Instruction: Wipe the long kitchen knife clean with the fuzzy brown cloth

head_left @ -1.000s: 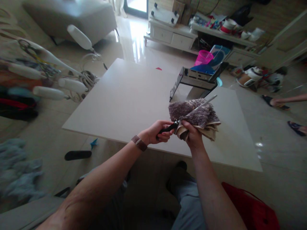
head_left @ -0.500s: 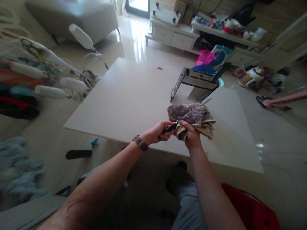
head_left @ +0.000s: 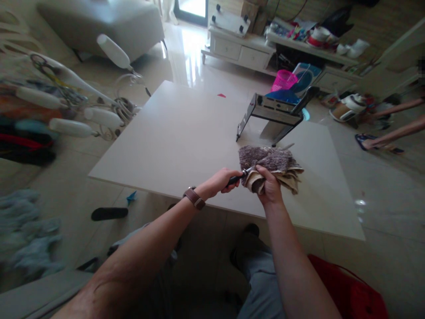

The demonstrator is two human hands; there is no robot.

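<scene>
My left hand [head_left: 226,180] is closed round the black handle of a slim black-handled metal rod [head_left: 235,178], which has a shiny collar. A thick folded towel [head_left: 265,157], purplish brown and fluffy on top with beige layers below, covers most of the rod's length. Beyond the towel's far side sticks out a thin pale tip [head_left: 289,146]. Gripping the towel from below, my right hand [head_left: 270,188] has its thumb along the rod beside the collar. Behind the towel, on the white table [head_left: 159,141], stands a metal-and-black knife stand [head_left: 272,110] with one black handle [head_left: 305,101] rising from it.
A red scrap [head_left: 221,95] lies at the table's far edge. On the floor beyond are a pink basket [head_left: 283,80] and a rice cooker [head_left: 348,106]. A chandelier with white shades [head_left: 114,51] lies at left, a red bag [head_left: 345,288] at lower right. Another person's legs [head_left: 398,133] show at right.
The towel and my right hand have shifted slightly right, baring a bit more of the rod near the handle. More of the other person shows at the right edge.
</scene>
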